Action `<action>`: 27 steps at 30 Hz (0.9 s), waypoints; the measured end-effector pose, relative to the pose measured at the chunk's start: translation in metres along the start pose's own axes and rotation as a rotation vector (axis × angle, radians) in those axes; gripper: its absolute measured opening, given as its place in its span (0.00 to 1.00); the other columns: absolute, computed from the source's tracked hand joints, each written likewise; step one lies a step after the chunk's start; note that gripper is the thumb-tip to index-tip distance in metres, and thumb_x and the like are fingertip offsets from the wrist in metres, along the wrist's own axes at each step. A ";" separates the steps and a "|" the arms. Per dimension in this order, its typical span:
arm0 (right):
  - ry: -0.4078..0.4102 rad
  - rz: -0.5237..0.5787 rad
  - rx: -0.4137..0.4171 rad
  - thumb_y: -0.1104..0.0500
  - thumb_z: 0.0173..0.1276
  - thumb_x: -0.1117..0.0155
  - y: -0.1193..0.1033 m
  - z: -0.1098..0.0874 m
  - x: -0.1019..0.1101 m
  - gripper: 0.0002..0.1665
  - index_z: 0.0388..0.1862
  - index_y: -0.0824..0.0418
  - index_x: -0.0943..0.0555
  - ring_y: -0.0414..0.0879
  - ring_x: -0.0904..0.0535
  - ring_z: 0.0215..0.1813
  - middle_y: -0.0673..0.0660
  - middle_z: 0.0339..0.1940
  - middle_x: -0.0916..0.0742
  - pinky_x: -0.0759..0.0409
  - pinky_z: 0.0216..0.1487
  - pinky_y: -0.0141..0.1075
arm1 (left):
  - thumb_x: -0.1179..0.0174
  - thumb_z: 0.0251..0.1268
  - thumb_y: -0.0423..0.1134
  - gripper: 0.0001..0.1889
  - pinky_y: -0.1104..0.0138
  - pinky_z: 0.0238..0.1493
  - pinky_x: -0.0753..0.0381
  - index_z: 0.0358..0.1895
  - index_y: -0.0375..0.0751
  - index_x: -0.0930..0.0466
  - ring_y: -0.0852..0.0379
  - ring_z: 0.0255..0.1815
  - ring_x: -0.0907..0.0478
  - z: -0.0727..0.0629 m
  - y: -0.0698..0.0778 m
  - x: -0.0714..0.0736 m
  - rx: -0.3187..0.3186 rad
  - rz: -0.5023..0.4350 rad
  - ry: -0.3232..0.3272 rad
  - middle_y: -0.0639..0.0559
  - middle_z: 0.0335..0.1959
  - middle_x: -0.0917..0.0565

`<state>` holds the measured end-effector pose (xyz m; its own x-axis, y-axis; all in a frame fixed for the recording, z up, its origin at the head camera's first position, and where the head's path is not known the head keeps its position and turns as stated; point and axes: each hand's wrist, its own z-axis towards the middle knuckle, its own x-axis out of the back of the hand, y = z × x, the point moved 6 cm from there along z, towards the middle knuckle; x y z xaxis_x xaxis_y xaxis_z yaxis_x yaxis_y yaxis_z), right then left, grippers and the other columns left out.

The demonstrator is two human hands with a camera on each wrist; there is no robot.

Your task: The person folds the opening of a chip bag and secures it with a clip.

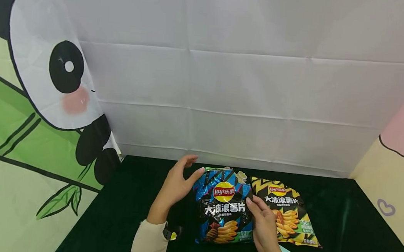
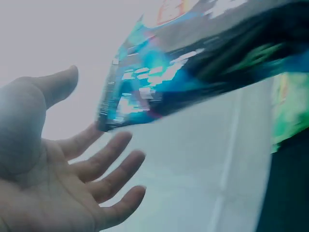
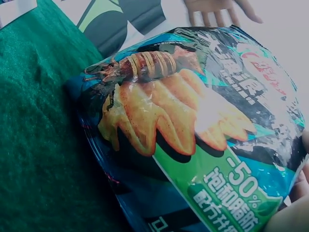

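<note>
Head view: the blue chip bag [image 1: 222, 210] lies between the two hands, face up toward the camera, its long axis running nearly straight away from the person, with the printed top end farther off. Its right edge is in the right hand [image 1: 266, 228], so that hand is the nearer one. The left hand [image 1: 175, 186] is off the upper left corner, its thumb pointing toward that corner and its fingers spread apart, closed on nothing. From the left wrist, the bag's corner overlaps a fingertip; I cannot tell whether they touch.

On the right, the grip is a pinch: the thumb lies over the front of the bag near its right edge, and other fingers go behind, mostly hidden. In the right wrist view the bag tilts above the green cloth [image 3: 38, 130], so it seems to be held up by this hand alone.

Just right of the blue bag, partly behind the right hand, is a yellow chip bag [image 1: 288, 212], lying slanted on the cloth.
</note>
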<state>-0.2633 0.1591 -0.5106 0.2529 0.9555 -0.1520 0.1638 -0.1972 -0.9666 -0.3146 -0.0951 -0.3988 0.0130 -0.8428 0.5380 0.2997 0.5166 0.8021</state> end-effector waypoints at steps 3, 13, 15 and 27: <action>0.006 -0.005 -0.001 0.43 0.71 0.35 0.000 0.000 0.001 0.30 0.65 0.58 0.23 0.42 0.21 0.52 0.42 0.50 0.15 0.20 0.54 0.30 | 0.40 0.72 0.53 0.25 0.43 0.69 0.28 0.67 0.50 0.27 0.44 0.68 0.24 0.012 0.018 0.001 -0.049 0.082 -0.041 0.46 0.64 0.19; -0.007 0.040 0.026 0.47 0.73 0.35 -0.003 -0.002 -0.003 0.25 0.63 0.58 0.22 0.40 0.20 0.50 0.41 0.47 0.14 0.19 0.51 0.30 | 0.40 0.72 0.53 0.19 0.50 0.56 0.18 0.59 0.52 0.18 0.49 0.54 0.17 0.030 0.044 -0.025 -0.080 0.228 -0.260 0.50 0.51 0.12; -0.009 0.047 0.043 0.48 0.73 0.36 -0.005 -0.002 -0.005 0.25 0.63 0.58 0.22 0.40 0.20 0.50 0.41 0.48 0.15 0.19 0.51 0.30 | 0.39 0.72 0.53 0.17 0.50 0.56 0.18 0.57 0.53 0.16 0.49 0.54 0.17 0.031 0.045 -0.027 -0.080 0.248 -0.271 0.50 0.51 0.12; 0.009 0.008 0.036 0.46 0.72 0.35 -0.006 0.000 0.000 0.27 0.63 0.60 0.22 0.41 0.20 0.50 0.42 0.47 0.13 0.19 0.52 0.32 | 0.35 0.69 0.48 0.12 0.51 0.52 0.18 0.51 0.51 0.13 0.49 0.50 0.18 0.029 0.049 -0.032 -0.096 0.271 -0.278 0.48 0.49 0.13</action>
<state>-0.2645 0.1600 -0.5047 0.2628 0.9518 -0.1581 0.1270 -0.1965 -0.9722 -0.3284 -0.0382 -0.3697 -0.1508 -0.5982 0.7870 0.4086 0.6872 0.6007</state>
